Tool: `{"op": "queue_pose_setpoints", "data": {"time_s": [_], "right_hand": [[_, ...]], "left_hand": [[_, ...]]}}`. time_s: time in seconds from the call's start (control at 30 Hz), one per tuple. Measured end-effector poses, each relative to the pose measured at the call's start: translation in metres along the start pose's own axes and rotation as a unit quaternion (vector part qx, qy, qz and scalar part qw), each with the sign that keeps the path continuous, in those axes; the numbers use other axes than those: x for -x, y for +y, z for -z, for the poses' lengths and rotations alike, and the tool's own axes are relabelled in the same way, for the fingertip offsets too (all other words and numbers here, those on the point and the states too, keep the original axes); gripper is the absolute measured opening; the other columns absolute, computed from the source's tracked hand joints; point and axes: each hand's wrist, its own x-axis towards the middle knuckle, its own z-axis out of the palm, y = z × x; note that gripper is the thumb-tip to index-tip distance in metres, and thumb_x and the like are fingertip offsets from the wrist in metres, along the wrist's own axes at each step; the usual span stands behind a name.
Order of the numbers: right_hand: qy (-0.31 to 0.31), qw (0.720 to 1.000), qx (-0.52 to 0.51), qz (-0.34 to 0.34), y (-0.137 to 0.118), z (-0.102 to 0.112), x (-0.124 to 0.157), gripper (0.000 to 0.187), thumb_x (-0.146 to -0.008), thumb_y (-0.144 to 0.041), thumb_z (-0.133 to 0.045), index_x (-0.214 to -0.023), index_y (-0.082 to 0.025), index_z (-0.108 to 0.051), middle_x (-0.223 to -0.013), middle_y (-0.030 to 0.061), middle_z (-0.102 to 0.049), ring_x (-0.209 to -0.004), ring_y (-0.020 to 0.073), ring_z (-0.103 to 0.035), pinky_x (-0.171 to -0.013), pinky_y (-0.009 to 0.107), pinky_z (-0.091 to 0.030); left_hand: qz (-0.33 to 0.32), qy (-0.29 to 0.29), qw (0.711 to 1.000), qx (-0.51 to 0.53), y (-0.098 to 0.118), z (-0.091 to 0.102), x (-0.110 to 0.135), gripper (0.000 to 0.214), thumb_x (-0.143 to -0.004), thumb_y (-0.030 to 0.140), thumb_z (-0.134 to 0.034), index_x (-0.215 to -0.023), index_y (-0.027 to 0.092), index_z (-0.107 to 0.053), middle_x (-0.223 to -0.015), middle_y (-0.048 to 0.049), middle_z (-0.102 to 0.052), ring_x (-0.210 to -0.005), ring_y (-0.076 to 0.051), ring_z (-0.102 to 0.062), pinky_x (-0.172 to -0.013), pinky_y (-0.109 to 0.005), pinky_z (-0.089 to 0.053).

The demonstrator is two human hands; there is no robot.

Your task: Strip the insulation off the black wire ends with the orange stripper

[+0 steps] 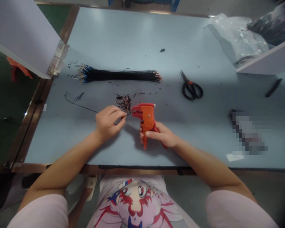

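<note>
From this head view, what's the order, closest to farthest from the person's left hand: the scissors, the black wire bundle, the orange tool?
1. Orange tool, just right of the left hand, which pinches a thin wire; the right hand grips the tool.
2. Black wire bundle, beyond the hand, straight ahead.
3. Scissors, far off to the right.

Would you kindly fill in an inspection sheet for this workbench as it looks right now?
Surface: pale blue table with a wooden edge.
Job's things: orange wire stripper held upright; thin black wire leading to its jaws.
Clutter: insulation scraps, scissors, black stick, white label.
Hands: left hand pinches the wire; right hand grips the stripper's handles.
Cables: bundle of black wires lying across the table.
Surroundings: white panel at left, plastic bag at right.
</note>
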Motion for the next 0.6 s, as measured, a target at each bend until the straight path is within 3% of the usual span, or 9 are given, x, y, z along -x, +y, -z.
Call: {"op": "queue_pose_setpoints", "data": {"time_s": [0.6], "right_hand": [[-0.014, 0.999, -0.018, -0.032, 0.002, -0.008, 0.0051, 0.033, -0.086, -0.044, -0.06, -0.095, -0.012, -0.055, -0.077, 0.0062, -0.063, -0.066, 0.0174, -0.066, -0.058, 0.033, -0.057]], "left_hand": [[0.025, -0.001, 0.998, 0.057, 0.0104, 0.0023, -0.002, 0.007, -0.077, 0.016, -0.06, -0.079, 0.022, -0.064, -0.074, 0.0001, -0.065, -0.064, -0.011, -0.058, -0.06, -0.024, -0.046]]}}
